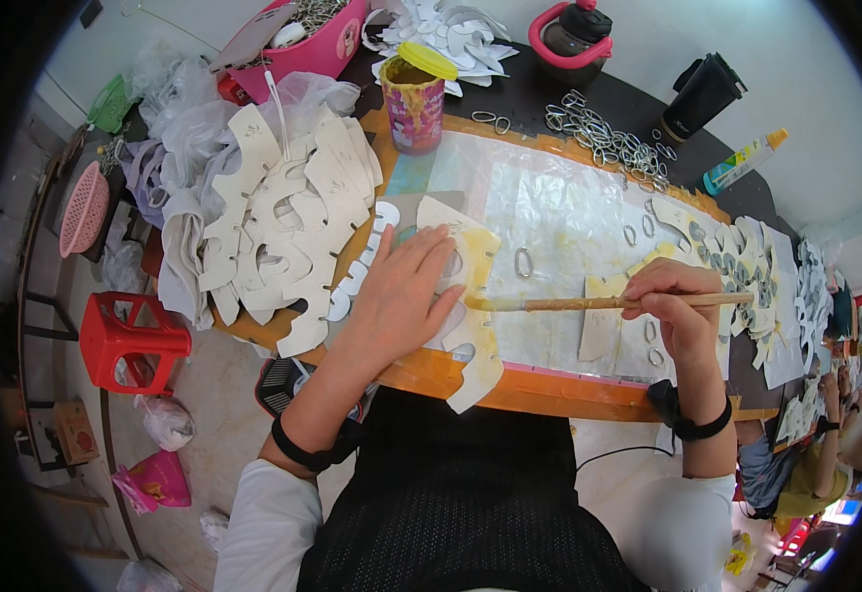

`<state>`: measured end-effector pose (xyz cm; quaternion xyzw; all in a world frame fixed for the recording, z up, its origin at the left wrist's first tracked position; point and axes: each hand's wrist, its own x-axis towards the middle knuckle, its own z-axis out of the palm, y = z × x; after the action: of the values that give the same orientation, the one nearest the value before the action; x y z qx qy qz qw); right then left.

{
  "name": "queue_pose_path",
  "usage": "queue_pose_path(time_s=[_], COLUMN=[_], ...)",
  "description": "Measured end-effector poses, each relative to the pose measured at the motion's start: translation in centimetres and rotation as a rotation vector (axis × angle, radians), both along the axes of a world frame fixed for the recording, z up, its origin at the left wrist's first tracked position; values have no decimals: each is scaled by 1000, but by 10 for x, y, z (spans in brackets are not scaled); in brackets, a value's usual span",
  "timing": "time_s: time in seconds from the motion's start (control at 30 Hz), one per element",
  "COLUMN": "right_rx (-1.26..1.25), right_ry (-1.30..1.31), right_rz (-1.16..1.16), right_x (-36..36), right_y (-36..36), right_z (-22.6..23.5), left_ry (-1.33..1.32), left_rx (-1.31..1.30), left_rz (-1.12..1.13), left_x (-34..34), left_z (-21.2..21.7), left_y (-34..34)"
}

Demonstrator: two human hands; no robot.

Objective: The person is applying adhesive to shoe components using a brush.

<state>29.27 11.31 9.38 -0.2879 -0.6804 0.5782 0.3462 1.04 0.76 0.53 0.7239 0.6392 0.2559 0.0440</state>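
Note:
My left hand point(398, 291) lies flat with its fingers stretched out, pressing on a cream curved cut-out piece point(480, 365) with notched edges. Wet-looking yellowish glue shows on part of that piece. In my right hand point(676, 308) is a wooden-handled brush point(579, 304), pinched between thumb and fingers. Its tip touches the cut-out just beside my left thumb. Under the piece spreads a plastic-covered work board point(549, 340) with yellow smears. A small cream piece point(601, 331) and an oval metal ring point(523, 262) rest on this board.
A glue-streaked purple tub point(414, 118) stands behind my left hand. Stacked cut-outs point(288, 217) fill the left side. Metal rings point(609, 138) lie heaped at the back; finished-looking pieces with rings point(747, 266) sit at right. A red stool point(135, 340) stands on the floor.

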Motion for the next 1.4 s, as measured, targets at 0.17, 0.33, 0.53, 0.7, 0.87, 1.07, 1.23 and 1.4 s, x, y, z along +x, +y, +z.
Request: queue_pose_path(time_s=[0.17,0.33,0.53,0.7,0.87,1.07,1.23,1.4], right_rx=[16,-37,-53,20,-19,-43,-11,-79], right_ry=[-30,27,78,-4,95,65,39,101], right_rz=[-104,-80,43,-40,20,34,-87,-18], right_x=[2,3,11,-2,5,7,-4,3], right_y=[1,4,14,9,14,16,10,12], right_z=[-2,-4,-4,-1,-4,-5,-2,-4], left_ry=[5,2,34,32,29,43,74,72], left_rx=[1,-5,-27,-37,-39,-46,-88,-114], left_rz=[0,-7,-16,-15,-18,-12,-47,-60], left_x=[0,0,0,0,1,0,-1,-1], left_z=[0,1,4,6,5,3,13,11], left_y=[0,0,-2,-3,-3,-3,-5,-11])
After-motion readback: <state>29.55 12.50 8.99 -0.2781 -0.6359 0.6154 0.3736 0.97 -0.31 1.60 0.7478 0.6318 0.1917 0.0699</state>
